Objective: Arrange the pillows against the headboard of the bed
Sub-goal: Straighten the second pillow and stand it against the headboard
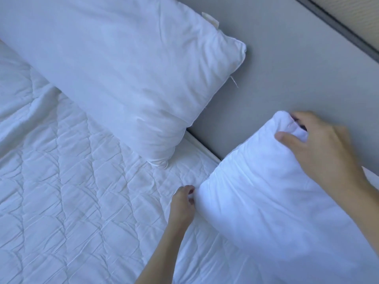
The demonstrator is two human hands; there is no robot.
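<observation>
Two white pillows lie at the head of the bed. The left pillow (114, 70) leans on the grey headboard (276, 64), its lower corner resting on the quilted mattress cover (71, 191). The right pillow (266, 197) stands against the headboard lower right. My right hand (320, 148) grips its upper corner, fingers curled over the fabric. My left hand (183, 201) pinches its lower left corner down at the mattress. A gap of bare headboard separates the two pillows.
A dark strip (338, 27) runs along the top of the headboard, with a pale wall (361, 11) behind it. The mattress edge (203, 148) meets the headboard between the pillows. Quilted bedding spreads out to the left.
</observation>
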